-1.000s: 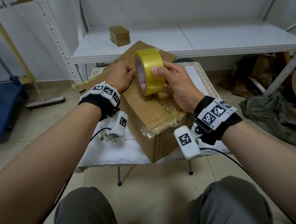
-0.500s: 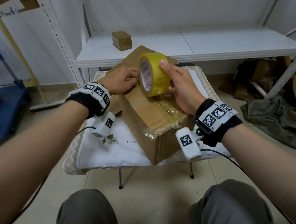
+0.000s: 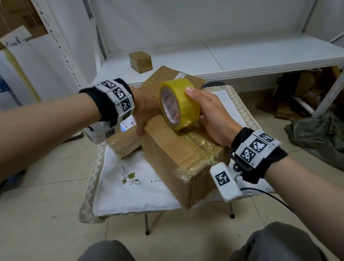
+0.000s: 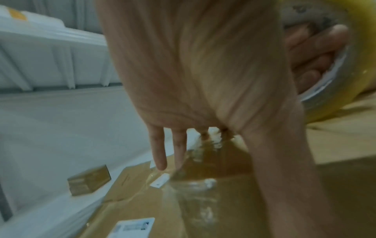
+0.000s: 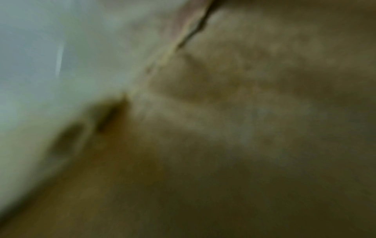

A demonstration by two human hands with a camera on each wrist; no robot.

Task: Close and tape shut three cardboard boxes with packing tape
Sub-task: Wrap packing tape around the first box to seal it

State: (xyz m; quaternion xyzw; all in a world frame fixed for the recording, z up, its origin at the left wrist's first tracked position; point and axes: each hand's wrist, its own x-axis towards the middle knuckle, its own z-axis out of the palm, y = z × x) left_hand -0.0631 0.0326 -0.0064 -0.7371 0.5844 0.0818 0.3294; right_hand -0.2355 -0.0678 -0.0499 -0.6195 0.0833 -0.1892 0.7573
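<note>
A brown cardboard box [image 3: 169, 152] lies on a cloth-covered stool [image 3: 130, 190], with crinkled yellow tape [image 3: 194, 166] running along its top seam and over the near end. My right hand [image 3: 209, 113] grips the yellow tape roll [image 3: 180, 106] above the box's far end, thumb on the outer face and fingers through the core. My left hand [image 3: 145, 111] is at the box's far left edge, beside the roll. In the left wrist view the left hand [image 4: 203, 80] pinches the tape end [image 4: 211, 138] with thumb and first fingers, the other two fingers straight. The right wrist view is a brown blur.
A second, flatter box [image 3: 125, 139] with a white label lies left of the main box, under my left wrist. More flat cardboard [image 3: 167, 77] lies behind. A small box [image 3: 140, 61] stands on the white shelf [image 3: 265, 56]. Cardboard scraps and a grey cloth [image 3: 327, 141] lie on the floor to the right.
My left forearm has swung out to the left and its hand has slid to the box's far left edge. The roll has tilted and stays over the far end.
</note>
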